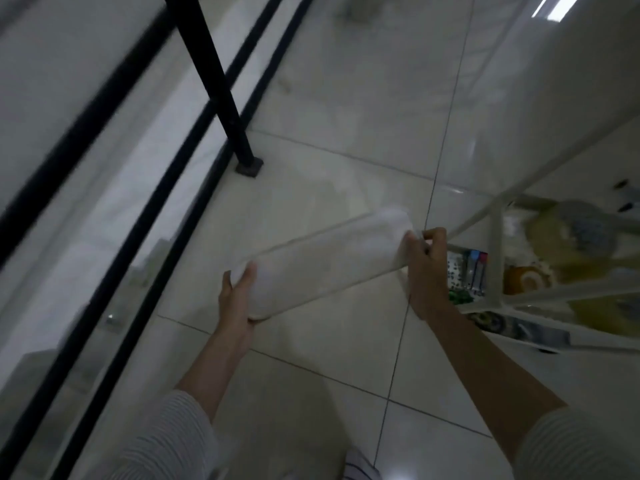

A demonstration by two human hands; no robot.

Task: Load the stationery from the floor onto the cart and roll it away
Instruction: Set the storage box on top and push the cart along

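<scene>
Striped sleeves (180,431) sat closest to my view, one on each forearm, reaching out over the pale floor tiles (311,368). I saw the left hand (239,299) wrapped around the near end of a white roll of paper (329,261), thumb up over the top and the palm cupped beneath, so it was closed on that end. The right hand (427,271) gripped the far end of the roll, fingers curled tight over its edge, thumb side tucked against the paper. The roll hung clear of the tiles between the two hands, tilted so that its far end rode higher than the near one.

Just beyond the roll's far end stood the white cart (498,258); the right hand was almost against its frame, though I could not tell whether they touched. Behind that frame, on a cart shelf, I made out a pack of coloured pens (476,268) and some blurred yellow things (588,306) too smeared to name. Away from the roll, on the side opposite the cart, a black post (221,84) stood on a square foot, with a black-framed glass panel (86,202) past it.
</scene>
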